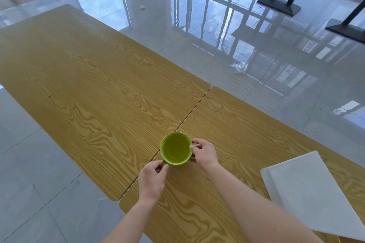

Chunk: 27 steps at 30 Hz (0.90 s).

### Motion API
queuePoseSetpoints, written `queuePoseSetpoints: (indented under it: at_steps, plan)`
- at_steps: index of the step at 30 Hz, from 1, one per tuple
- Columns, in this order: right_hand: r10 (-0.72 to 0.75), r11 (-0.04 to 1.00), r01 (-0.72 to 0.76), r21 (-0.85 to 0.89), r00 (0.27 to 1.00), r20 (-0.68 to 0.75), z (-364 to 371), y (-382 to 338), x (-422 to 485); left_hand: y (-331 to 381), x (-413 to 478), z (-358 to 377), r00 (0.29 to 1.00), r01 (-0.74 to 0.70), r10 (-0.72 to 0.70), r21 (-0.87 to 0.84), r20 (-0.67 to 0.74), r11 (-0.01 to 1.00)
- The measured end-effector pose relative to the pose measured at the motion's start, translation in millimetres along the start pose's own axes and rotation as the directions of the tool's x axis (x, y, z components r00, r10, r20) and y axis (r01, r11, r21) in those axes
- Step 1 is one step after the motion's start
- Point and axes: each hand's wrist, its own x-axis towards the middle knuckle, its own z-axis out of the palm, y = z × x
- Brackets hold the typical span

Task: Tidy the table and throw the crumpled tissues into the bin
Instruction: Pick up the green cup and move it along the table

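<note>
Cup [175, 149], upright on the table [98, 85] seam, between both hands: left hand [152, 180] pinches the handle pointing toward it, right hand [203, 153] grips the opposite wall.

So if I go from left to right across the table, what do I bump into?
left hand → cup → right hand → white tray
</note>
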Motion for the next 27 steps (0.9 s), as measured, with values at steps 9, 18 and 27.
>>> queuePoseSetpoints:
  at_steps: [9, 18, 27]
  plan:
    - [0.009, 1.0, -0.009, 0.019, 1.0, 0.004, -2.4, 4.6, -2.0, 2.2, -1.0, -0.6, 1.0, 0.005, -0.005, -0.003, 0.004, 1.0]
    - [-0.002, 0.997, 0.002, -0.071, 1.0, 0.009, -7.0, 0.5, -7.6, 10.5, -5.4, -7.5, 0.999, -0.035, 0.034, 0.06, 0.013, 0.998]
    - [-0.097, 0.966, 0.091, -0.24, 0.995, -0.011, -25.7, 2.4, -26.7, 21.0, -20.0, -25.0, 0.962, -0.267, 0.27, 0.358, 0.041, 0.895]
